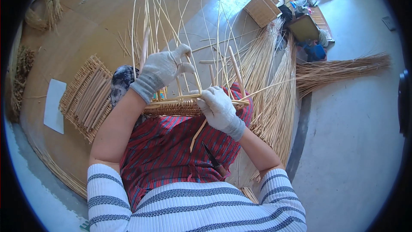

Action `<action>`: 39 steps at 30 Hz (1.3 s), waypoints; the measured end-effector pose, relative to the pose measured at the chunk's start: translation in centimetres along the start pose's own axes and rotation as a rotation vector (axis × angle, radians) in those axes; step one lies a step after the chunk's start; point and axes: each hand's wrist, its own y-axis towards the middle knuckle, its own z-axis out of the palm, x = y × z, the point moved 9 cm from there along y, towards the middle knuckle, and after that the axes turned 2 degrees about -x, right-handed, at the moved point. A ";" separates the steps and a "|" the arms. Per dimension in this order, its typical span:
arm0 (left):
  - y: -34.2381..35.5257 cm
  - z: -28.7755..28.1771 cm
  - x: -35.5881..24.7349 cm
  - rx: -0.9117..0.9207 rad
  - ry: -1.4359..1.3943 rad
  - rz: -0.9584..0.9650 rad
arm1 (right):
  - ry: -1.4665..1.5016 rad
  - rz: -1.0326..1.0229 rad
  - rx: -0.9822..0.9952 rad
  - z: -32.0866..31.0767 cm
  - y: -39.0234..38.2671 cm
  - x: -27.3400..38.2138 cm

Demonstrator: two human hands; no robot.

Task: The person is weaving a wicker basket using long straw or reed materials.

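Note:
A partly woven wicker basket lies across my lap, with thick stakes and thin willow rods standing up from its edge. My left hand, in a pale knitted glove, is raised above the rim, its fingers curled round an upright willow rod. At the rim, my gloved right hand pinches the bent lower part of that rod. One peeled rod end pokes out below the weave, over my red striped apron. A knife with a dark blade rests on the apron.
To the left are a flat woven panel with sticks on it and a white sheet. Long bundles of willow rods spread on the right, with a browner bundle beyond. Wicker boxes and mixed items stand at the back right.

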 end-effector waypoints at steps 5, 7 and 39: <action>0.2 0.1 0.3 -0.005 -0.006 -0.012 | 0.094 -0.026 -0.275 -1.5 -0.5 0.2; 0.2 0.1 0.5 -0.010 0.010 -0.022 | 0.017 -0.006 -0.204 -0.8 -0.4 0.1; 0.2 3.2 -1.2 0.450 -0.218 0.194 | 0.197 0.236 -0.348 -1.3 0.3 -2.5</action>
